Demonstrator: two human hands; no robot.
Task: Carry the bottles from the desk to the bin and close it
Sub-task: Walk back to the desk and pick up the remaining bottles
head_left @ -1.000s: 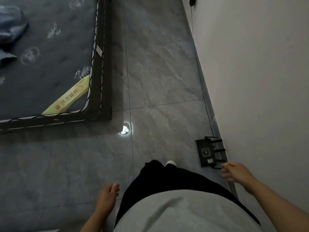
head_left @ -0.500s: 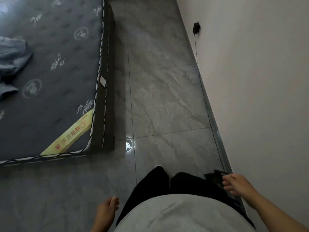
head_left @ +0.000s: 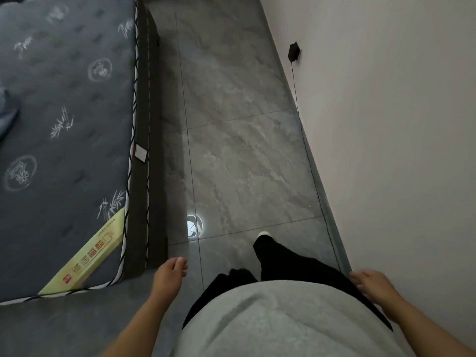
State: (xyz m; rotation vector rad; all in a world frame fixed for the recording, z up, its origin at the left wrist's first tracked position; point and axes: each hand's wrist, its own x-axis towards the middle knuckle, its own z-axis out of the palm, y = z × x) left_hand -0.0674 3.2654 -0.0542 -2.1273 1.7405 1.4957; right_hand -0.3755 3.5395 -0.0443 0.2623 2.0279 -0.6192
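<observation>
No bottle, desk or bin is in view. My left hand (head_left: 170, 273) hangs beside my body near the mattress corner, fingers loosely curled and holding nothing. Low at the right, my right hand (head_left: 373, 284) hangs close to the wall, fingers relaxed, also holding nothing. Between the hands I see my grey top and black trousers, with one foot (head_left: 265, 234) forward on the grey floor tiles.
A dark patterned mattress (head_left: 64, 124) on a dark bed frame (head_left: 150, 155) fills the left. A white wall (head_left: 386, 124) runs along the right, with a black plug (head_left: 293, 51) and a cable down to the floor. A tiled corridor (head_left: 231, 124) lies between them.
The view has moved forward along the corridor beside the bed. The black router on the floor by the wall has dropped out of sight. My left hand has swung forward; both hands still hold nothing.
</observation>
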